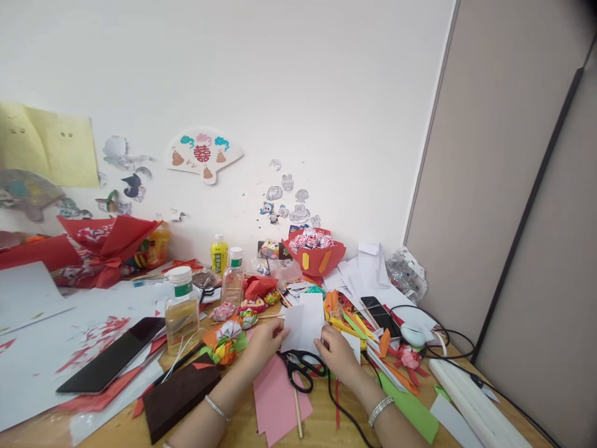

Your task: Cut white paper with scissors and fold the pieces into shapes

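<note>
A folded sheet of white paper [303, 326] stands between my hands near the middle of the table. My left hand [267, 341] grips its left edge between thumb and fingers. On the opposite side, my right hand [336, 348] pinches the lower right edge. Black-handled scissors [301, 368] lie just below the paper, between my wrists; their blades are mostly hidden. Under the scissors is a sheet of pink paper [275, 398] with a thin wooden stick [298, 414] across it.
To the left are a dark tablet-like slab [112, 356], a dark brown box [180, 395] and a clear bottle [181, 311]. Folded paper flowers [228, 330] lie beyond my left hand. A red bouquet [314, 258] stands by the wall. A phone [380, 316], cables and a white power strip [476, 404] are at right.
</note>
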The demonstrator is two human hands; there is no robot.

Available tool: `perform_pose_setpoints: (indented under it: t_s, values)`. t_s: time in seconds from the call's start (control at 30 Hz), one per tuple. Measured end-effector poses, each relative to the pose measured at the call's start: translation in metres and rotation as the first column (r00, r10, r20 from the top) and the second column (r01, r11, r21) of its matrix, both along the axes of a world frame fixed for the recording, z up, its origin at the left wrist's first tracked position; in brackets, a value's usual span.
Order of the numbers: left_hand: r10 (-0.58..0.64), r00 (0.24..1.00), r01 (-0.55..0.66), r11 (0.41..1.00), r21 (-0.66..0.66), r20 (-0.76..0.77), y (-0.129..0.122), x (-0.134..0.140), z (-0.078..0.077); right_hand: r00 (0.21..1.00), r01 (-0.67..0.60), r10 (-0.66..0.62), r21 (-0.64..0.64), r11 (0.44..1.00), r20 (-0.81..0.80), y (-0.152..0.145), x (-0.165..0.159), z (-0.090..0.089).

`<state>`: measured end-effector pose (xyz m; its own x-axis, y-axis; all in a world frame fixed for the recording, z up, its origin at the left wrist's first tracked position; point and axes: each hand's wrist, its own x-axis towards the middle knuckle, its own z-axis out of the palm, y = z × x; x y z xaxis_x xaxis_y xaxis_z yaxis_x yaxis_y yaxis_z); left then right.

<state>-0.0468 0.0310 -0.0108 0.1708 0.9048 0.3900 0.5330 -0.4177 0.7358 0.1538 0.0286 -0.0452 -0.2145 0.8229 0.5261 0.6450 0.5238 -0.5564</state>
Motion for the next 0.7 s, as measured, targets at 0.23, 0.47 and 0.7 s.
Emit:
perform_pose_setpoints:
  t_s: [0.23, 0.47, 0.7]
  values:
    - [0.003, 1.000, -0.003, 0.999, -0.033, -0.008, 0.0017, -0.0003, -0.0017, 1.000, 0.003, -0.003, -0.011, 1.000, -0.009, 0.0021, -0.0002, 0.0008]
    - [-0.003, 0.999, 0.005, 0.999, -0.052, 0.032, 0.0060, -0.0017, -0.0069, 0.998, -0.011, 0.011, -0.011, 1.000, -0.067, 0.0022, 0.0004, 0.0009]
    - [-0.009, 0.999, 0.012, 0.998, -0.058, 0.052, 0.0062, -0.0016, -0.0069, 0.993, -0.028, 0.022, -0.046, 0.999, -0.119, 0.0038, 0.0002, -0.0008]
